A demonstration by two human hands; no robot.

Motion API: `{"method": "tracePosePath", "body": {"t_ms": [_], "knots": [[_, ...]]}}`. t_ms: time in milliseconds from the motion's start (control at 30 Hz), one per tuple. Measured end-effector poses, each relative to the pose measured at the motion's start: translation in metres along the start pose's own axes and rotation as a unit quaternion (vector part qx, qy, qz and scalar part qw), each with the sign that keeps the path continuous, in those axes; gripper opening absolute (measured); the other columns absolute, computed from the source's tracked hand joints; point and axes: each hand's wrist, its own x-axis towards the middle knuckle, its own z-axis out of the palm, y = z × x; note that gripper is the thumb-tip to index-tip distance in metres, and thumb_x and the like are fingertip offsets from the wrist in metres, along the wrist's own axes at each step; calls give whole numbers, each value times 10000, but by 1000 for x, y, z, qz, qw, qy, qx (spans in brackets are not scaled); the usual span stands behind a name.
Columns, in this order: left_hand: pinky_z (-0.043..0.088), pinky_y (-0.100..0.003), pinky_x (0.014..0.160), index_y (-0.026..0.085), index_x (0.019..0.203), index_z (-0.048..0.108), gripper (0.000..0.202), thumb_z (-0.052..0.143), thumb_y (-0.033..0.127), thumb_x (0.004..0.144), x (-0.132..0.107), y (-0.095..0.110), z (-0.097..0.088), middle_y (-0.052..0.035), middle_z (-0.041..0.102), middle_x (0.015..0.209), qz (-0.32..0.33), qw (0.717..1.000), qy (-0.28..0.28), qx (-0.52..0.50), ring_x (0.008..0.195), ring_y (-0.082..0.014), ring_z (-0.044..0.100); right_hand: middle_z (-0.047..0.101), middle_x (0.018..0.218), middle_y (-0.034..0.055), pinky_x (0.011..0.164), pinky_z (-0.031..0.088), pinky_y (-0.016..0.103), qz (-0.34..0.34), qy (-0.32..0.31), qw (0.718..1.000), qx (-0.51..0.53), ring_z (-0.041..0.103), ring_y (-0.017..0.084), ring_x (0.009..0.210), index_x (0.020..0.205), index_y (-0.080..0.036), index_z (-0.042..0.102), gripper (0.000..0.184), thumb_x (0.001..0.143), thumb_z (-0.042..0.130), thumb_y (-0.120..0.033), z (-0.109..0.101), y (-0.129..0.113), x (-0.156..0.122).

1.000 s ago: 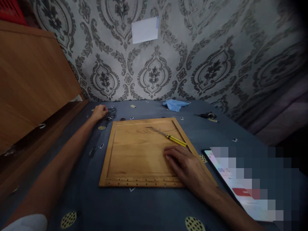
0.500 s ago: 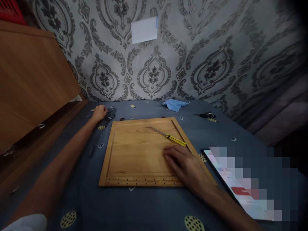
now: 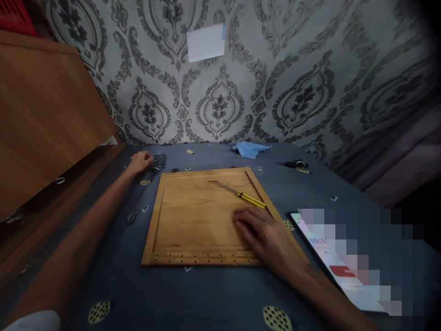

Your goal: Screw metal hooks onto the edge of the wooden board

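At the far left of the cloth, my left hand (image 3: 140, 162) is closed in a pinch. It is just left of a small tangled dark bundle (image 3: 159, 162), and anything between the fingertips is too small to make out. My right hand (image 3: 260, 230) lies loosely on the right side of a wooden board (image 3: 196, 211), fingers slightly bent and holding nothing visible. A screwdriver (image 3: 251, 199) with a yellow handle rests on the board just beyond those fingers, its shaft pointing to the far left. Small dark holes line the board's near edge.
A blue crumpled cloth (image 3: 250, 150) and a black tool-like object (image 3: 296, 164) lie beyond the board. To the right is a lit phone (image 3: 339, 271), partly blurred out. A wooden cabinet (image 3: 51, 115) borders the left; a small clear item (image 3: 132, 215) lies left of the board.
My left hand has shifted very slightly, its fingertips a little farther from the dark bundle. The right hand, board and screwdriver stay put.
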Motion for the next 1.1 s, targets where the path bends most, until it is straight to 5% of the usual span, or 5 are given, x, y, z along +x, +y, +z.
{"method": "tracePosePath", "body": {"t_ms": [300,733,1100], "knots": [[617,-463,934,153,1284,648,364,677,385,1005,-8,-7,-1,-100,673,1287,42,998,-46,23,1109,-267,691,776,996,95,839,628,410,-4,-6,1000,-1,748,246,942,970,-216,699,205,1012,500,-186,-1,0,1],[608,-467,957,172,1289,647,344,666,377,1014,-12,3,0,-110,666,1309,63,995,21,71,1128,-256,683,779,994,87,838,627,397,-9,-3,1000,3,747,238,942,973,-217,699,210,1007,501,-156,-2,-2,1],[611,-468,948,158,1272,651,340,667,378,1014,-26,6,-2,-106,680,1275,119,990,23,76,1104,-250,693,778,996,101,835,630,412,-14,-1,1000,-2,745,253,950,983,-215,722,244,1013,484,-171,-3,-2,0]]}}
